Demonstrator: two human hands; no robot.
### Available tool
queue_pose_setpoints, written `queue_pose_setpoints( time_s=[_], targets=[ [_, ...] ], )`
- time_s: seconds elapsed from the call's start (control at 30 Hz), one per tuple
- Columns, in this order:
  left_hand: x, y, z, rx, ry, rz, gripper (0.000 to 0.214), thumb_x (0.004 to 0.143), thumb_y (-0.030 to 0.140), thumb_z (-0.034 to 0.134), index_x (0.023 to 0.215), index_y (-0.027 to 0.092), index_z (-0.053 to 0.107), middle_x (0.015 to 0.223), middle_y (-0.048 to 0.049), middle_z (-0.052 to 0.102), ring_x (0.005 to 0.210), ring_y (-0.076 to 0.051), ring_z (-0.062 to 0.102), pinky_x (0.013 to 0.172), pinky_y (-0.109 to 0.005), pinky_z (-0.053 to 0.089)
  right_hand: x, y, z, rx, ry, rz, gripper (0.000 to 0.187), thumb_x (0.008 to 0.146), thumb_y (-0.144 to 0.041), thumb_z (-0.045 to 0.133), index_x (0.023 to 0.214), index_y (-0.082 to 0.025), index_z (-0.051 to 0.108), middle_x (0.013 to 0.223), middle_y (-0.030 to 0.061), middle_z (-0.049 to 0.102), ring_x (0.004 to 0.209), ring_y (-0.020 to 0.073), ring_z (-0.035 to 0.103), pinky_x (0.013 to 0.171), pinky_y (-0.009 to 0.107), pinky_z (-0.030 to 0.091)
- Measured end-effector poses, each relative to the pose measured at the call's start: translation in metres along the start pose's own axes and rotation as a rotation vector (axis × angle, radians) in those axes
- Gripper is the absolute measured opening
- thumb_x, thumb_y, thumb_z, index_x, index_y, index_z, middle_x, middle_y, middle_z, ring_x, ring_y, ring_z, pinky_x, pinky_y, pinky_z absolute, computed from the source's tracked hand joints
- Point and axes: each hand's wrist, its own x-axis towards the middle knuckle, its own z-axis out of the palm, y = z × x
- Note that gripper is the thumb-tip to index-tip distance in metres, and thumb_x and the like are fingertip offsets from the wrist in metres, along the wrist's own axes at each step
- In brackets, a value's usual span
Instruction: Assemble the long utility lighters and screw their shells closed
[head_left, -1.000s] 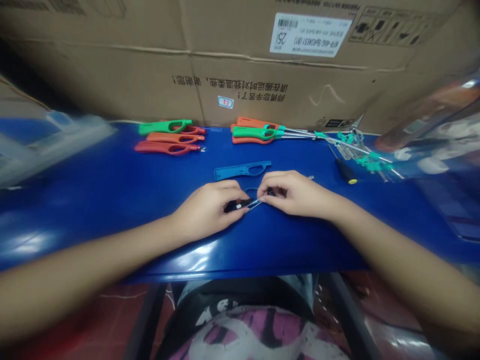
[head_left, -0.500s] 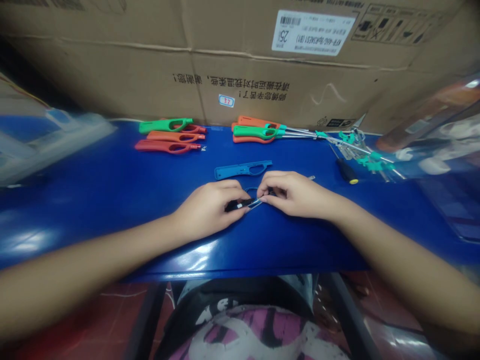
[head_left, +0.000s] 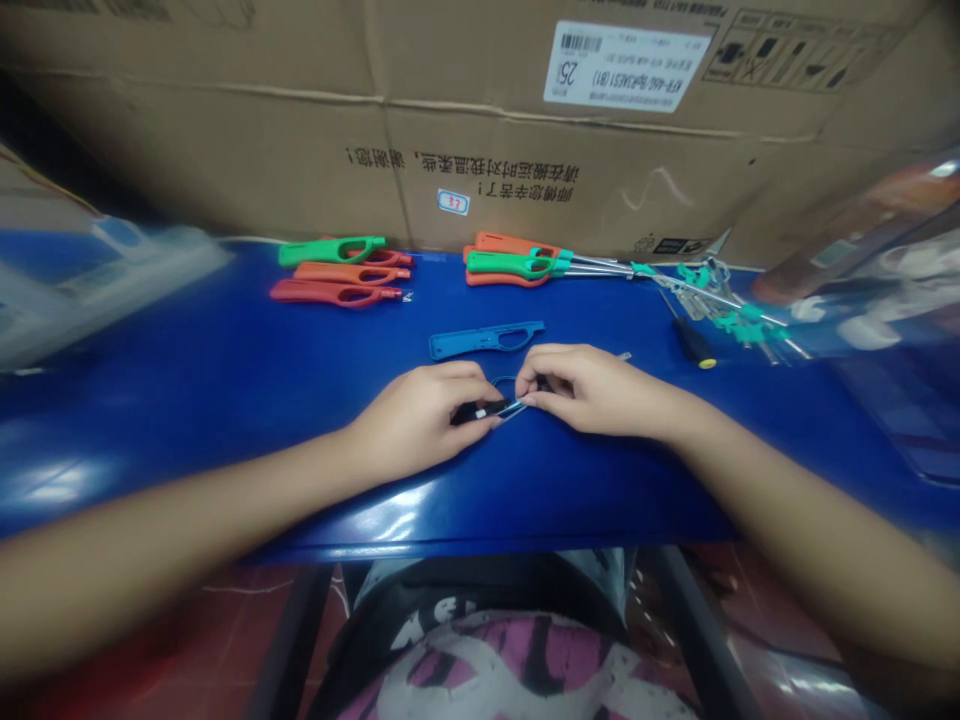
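My left hand [head_left: 427,420] is closed in a pinch on a small black part [head_left: 491,408] with a white spot; the fingers hide most of it. Close by on the right, my right hand [head_left: 589,390] pinches a thin metal piece [head_left: 513,408] that meets the black part. A blue curved edge [head_left: 504,380] shows between the hands, mostly covered. Just beyond them a blue lighter casing half [head_left: 480,342] lies flat, its inner side up. A pale tip [head_left: 625,356] sticks out behind my right hand.
Red, orange and green lighter casings [head_left: 337,272] lie at the back left. Lighters with metal tubes [head_left: 517,265] lie at back centre. A screwdriver [head_left: 696,345] and metal parts with green ends [head_left: 739,310] are at right. A cardboard box [head_left: 300,130] walls the table's [head_left: 300,360] back.
Both hands stay nearly in place. The small black part and the metal piece between them have shifted very slightly.
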Motion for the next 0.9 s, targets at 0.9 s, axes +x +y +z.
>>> queue_pose_setpoints(
  time_s=[0.9],
  targets=[
    [-0.0022, 0.0026, -0.0032, 0.004, 0.024, 0.014, 0.016, 0.092, 0.027, 0.067, 0.107, 0.021, 0.072, 0.095, 0.0001, 0.070, 0.069, -0.009, 0.058, 0.064, -0.023, 0.044, 0.0011, -0.0016, -0.0023, 0.074, 0.009, 0.116, 0.009, 0.084, -0.017, 0.066, 0.087, -0.016, 0.074, 0.071, -0.0007, 0.065, 0.059, 0.0098, 0.049, 0.060, 0.024, 0.036]
  ],
)
